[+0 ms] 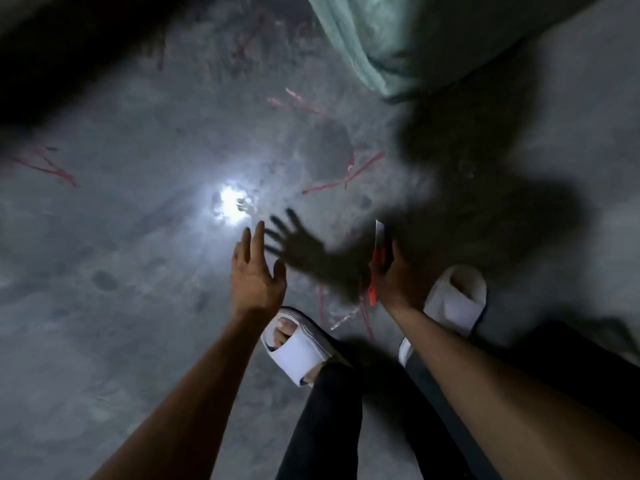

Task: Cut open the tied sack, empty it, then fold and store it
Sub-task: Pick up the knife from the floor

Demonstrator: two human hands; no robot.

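The pale green woven sack lies ahead-right; my right hand, gripping the red-handled cutter, is nearer; my left hand is spread, empty.

No text, label, brand, number or sign can be read anywhere in this view. The picture is dim and blurred, and the surfaces that might carry print show none that is legible.
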